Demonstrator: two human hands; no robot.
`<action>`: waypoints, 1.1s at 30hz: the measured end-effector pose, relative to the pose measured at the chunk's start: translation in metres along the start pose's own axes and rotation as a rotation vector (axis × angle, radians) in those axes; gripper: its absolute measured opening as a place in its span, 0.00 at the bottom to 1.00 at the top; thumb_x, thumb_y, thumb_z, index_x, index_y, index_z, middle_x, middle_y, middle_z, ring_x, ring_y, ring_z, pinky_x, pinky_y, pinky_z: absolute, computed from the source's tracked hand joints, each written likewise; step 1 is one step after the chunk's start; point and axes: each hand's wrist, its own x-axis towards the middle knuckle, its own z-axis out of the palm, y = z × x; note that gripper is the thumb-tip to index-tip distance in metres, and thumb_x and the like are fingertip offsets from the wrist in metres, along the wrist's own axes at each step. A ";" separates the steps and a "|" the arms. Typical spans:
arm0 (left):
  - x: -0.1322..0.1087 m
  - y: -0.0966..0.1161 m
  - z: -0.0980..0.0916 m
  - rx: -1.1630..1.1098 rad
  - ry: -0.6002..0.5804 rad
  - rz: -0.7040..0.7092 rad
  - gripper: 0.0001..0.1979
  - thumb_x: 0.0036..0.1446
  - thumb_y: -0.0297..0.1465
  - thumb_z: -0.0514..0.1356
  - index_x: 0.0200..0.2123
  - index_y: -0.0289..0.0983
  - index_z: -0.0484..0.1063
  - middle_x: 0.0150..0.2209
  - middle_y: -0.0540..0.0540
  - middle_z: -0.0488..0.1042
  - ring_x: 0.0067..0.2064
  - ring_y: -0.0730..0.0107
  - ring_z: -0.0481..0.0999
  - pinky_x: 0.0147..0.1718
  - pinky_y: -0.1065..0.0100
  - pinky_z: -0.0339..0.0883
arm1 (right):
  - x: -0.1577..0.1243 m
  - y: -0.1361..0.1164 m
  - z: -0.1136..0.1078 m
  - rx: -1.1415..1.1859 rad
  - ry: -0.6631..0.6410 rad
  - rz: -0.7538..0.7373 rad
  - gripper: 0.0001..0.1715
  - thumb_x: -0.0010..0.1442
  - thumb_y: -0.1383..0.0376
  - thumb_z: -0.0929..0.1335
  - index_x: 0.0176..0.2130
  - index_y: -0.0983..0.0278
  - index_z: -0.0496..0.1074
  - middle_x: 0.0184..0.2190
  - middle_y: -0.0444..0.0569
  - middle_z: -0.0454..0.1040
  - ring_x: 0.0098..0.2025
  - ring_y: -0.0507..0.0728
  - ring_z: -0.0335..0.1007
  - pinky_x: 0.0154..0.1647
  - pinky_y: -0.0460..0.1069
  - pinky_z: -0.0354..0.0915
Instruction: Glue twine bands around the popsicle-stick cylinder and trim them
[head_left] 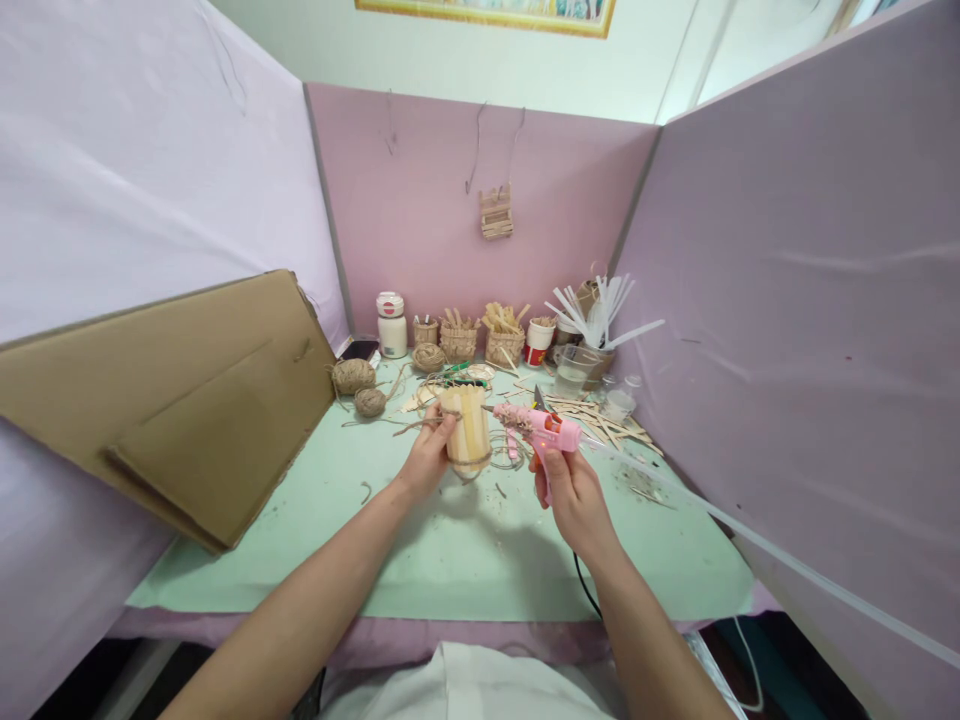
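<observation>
My left hand (pixel 429 448) is closed around the left side of a small cup made of popsicle sticks (pixel 469 428), held above the table. Brown twine circles the cup near its bottom, and another strand runs by my left fingers near its upper part. In my right hand (pixel 574 492) is a pink hot glue gun (pixel 541 432), gripped by its handle. Its nozzle points left, close to the upper right side of the cup; whether it touches I cannot tell. A long clear glue stick (pixel 720 510) trails from the gun's back toward the lower right.
Twine balls (pixel 354 376) lie at the back left, near a leaning cardboard sheet (pixel 217 400). Stick-filled baskets (pixel 505 346), a white bottle (pixel 391 326) and a container with white glue sticks (pixel 596 360) line the back. Loose wooden sticks (pixel 607 420) spread at right. A black cord (pixel 585 585) hangs below the gun.
</observation>
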 end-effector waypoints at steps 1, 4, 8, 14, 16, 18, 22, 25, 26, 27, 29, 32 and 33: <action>0.000 0.000 0.000 -0.001 -0.002 0.000 0.25 0.53 0.42 0.63 0.52 0.43 0.63 0.54 0.43 0.70 0.53 0.57 0.71 0.51 0.54 0.65 | 0.000 0.000 0.000 -0.002 0.002 -0.002 0.26 0.64 0.45 0.57 0.30 0.62 0.64 0.15 0.39 0.61 0.18 0.50 0.57 0.21 0.46 0.57; 0.001 -0.001 0.000 -0.002 -0.001 0.005 0.25 0.53 0.42 0.63 0.53 0.42 0.63 0.54 0.42 0.69 0.54 0.57 0.70 0.51 0.54 0.65 | 0.000 0.001 -0.001 -0.008 0.006 -0.009 0.26 0.64 0.45 0.57 0.30 0.62 0.64 0.15 0.39 0.61 0.18 0.50 0.58 0.21 0.46 0.58; 0.001 -0.001 0.000 0.005 0.006 0.017 0.25 0.53 0.42 0.63 0.52 0.42 0.64 0.54 0.43 0.69 0.54 0.57 0.69 0.51 0.55 0.65 | 0.000 0.002 -0.002 -0.010 0.008 -0.011 0.25 0.64 0.45 0.57 0.30 0.62 0.63 0.15 0.39 0.61 0.17 0.50 0.58 0.21 0.46 0.58; -0.001 0.002 0.003 0.008 -0.017 0.003 0.25 0.53 0.43 0.63 0.52 0.42 0.63 0.53 0.43 0.70 0.52 0.58 0.71 0.48 0.55 0.67 | 0.002 0.005 -0.001 -0.021 0.015 -0.011 0.26 0.64 0.45 0.56 0.30 0.62 0.64 0.16 0.39 0.61 0.18 0.51 0.58 0.21 0.46 0.58; -0.001 0.002 0.003 0.006 -0.010 0.001 0.26 0.52 0.43 0.63 0.52 0.42 0.63 0.53 0.44 0.70 0.52 0.58 0.71 0.49 0.55 0.67 | 0.002 0.006 -0.001 -0.018 0.017 -0.006 0.26 0.64 0.45 0.56 0.30 0.62 0.63 0.16 0.40 0.61 0.18 0.51 0.58 0.21 0.46 0.58; -0.001 0.002 0.003 0.004 -0.008 0.002 0.27 0.51 0.44 0.64 0.52 0.42 0.64 0.52 0.44 0.70 0.52 0.58 0.71 0.49 0.55 0.66 | 0.002 0.007 -0.002 -0.011 0.019 0.000 0.26 0.64 0.45 0.56 0.30 0.62 0.63 0.16 0.40 0.61 0.18 0.51 0.58 0.21 0.46 0.58; -0.001 0.003 0.003 -0.005 -0.022 0.003 0.26 0.51 0.43 0.64 0.51 0.42 0.64 0.52 0.44 0.70 0.52 0.58 0.71 0.49 0.55 0.67 | 0.002 0.006 -0.003 -0.008 0.016 0.011 0.27 0.63 0.43 0.56 0.30 0.62 0.63 0.16 0.39 0.61 0.18 0.51 0.58 0.21 0.46 0.58; -0.002 0.005 0.006 -0.008 -0.025 -0.009 0.24 0.52 0.43 0.63 0.51 0.42 0.64 0.51 0.44 0.71 0.50 0.59 0.72 0.47 0.55 0.69 | 0.003 0.005 -0.004 -0.012 0.015 0.009 0.27 0.63 0.43 0.56 0.30 0.62 0.63 0.16 0.39 0.61 0.18 0.51 0.58 0.21 0.46 0.58; -0.002 0.006 0.007 -0.008 -0.023 -0.015 0.24 0.53 0.42 0.63 0.51 0.42 0.64 0.51 0.44 0.71 0.50 0.59 0.72 0.46 0.55 0.69 | 0.003 0.005 -0.003 -0.014 0.015 0.008 0.27 0.63 0.43 0.56 0.30 0.62 0.63 0.16 0.39 0.61 0.18 0.51 0.58 0.21 0.46 0.58; -0.003 0.006 0.007 -0.008 -0.019 -0.021 0.24 0.53 0.42 0.63 0.51 0.42 0.64 0.50 0.44 0.72 0.49 0.58 0.73 0.46 0.55 0.70 | 0.003 0.005 -0.003 -0.012 0.016 0.010 0.27 0.63 0.44 0.56 0.30 0.62 0.63 0.16 0.39 0.61 0.18 0.51 0.58 0.21 0.46 0.58; -0.004 0.007 0.008 -0.014 -0.007 -0.027 0.23 0.53 0.41 0.63 0.51 0.42 0.65 0.51 0.44 0.72 0.49 0.58 0.73 0.45 0.55 0.70 | 0.004 0.006 -0.002 0.011 0.016 0.022 0.27 0.63 0.43 0.56 0.31 0.62 0.64 0.16 0.39 0.61 0.17 0.51 0.57 0.19 0.46 0.58; -0.003 0.006 0.006 -0.040 0.010 -0.066 0.24 0.53 0.42 0.63 0.51 0.41 0.66 0.52 0.43 0.72 0.52 0.54 0.72 0.47 0.53 0.69 | 0.009 0.010 -0.005 -0.006 0.019 0.046 0.28 0.62 0.42 0.56 0.32 0.62 0.64 0.16 0.39 0.61 0.17 0.51 0.57 0.18 0.46 0.57; -0.003 0.006 0.005 -0.054 0.018 -0.091 0.24 0.53 0.43 0.62 0.51 0.40 0.66 0.51 0.42 0.72 0.53 0.53 0.71 0.48 0.52 0.68 | 0.012 0.012 -0.008 -0.044 0.029 0.047 0.28 0.62 0.42 0.56 0.32 0.62 0.64 0.15 0.39 0.61 0.16 0.51 0.57 0.18 0.46 0.57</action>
